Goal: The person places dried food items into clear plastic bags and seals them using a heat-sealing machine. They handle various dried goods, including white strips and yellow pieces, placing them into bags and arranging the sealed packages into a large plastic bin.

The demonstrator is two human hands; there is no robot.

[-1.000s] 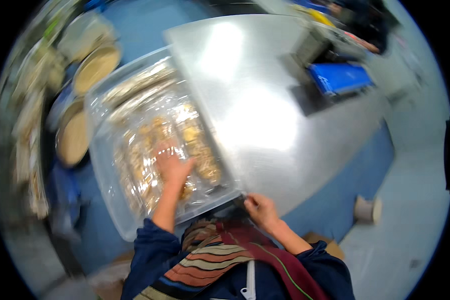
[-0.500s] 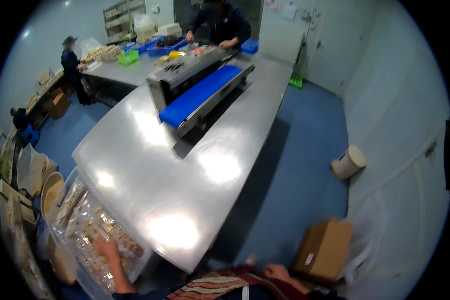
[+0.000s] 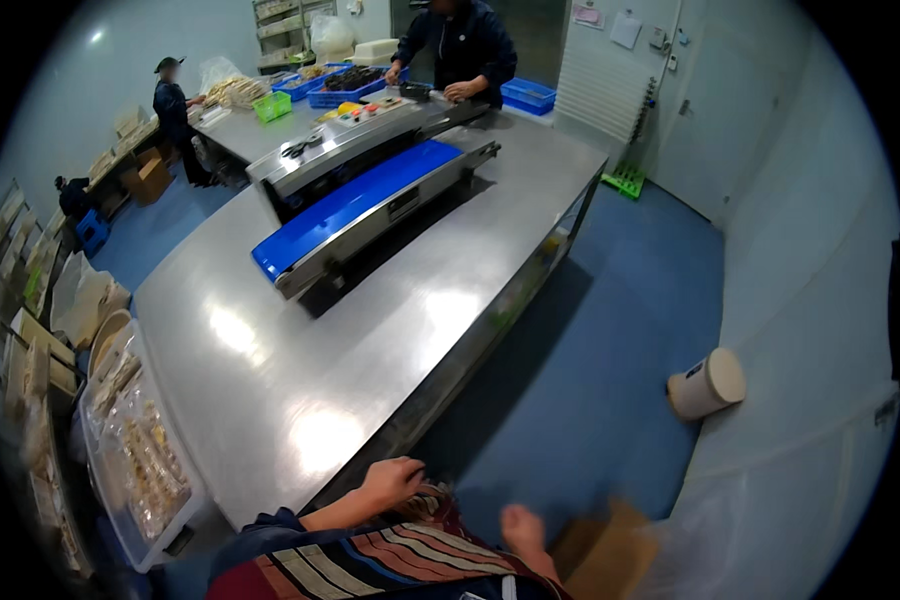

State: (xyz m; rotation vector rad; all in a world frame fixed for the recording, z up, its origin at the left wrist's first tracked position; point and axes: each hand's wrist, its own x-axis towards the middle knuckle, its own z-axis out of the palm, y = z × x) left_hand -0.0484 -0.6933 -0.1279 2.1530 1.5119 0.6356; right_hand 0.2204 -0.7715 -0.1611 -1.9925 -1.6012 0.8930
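My left hand (image 3: 394, 482) is at the near edge of the steel table (image 3: 370, 310), above my striped apron (image 3: 370, 560), its fingers curled with nothing visible in them. Lower and to the right is my right hand (image 3: 523, 530), loosely fisted and slightly blurred, near a cardboard box (image 3: 610, 555). A clear plastic bin (image 3: 194, 512) stands against the table's left side, away from both hands. Inside it lie transparent packs of pale and tan pieces (image 3: 150, 460). On the table rests a machine with a blue conveyor belt (image 3: 355, 200).
A person (image 3: 460, 50) works behind the machine among blue baskets (image 3: 345, 95) and a green basket (image 3: 272, 107). Another person (image 3: 175, 115) stands at the far left. Right of the table, a beige bin (image 3: 708, 384) sits on the blue floor by the wall.
My left hand has left the packs in the plastic bin and moved right to the table's near edge. My right hand has shifted slightly left. The view has turned left and shifted.
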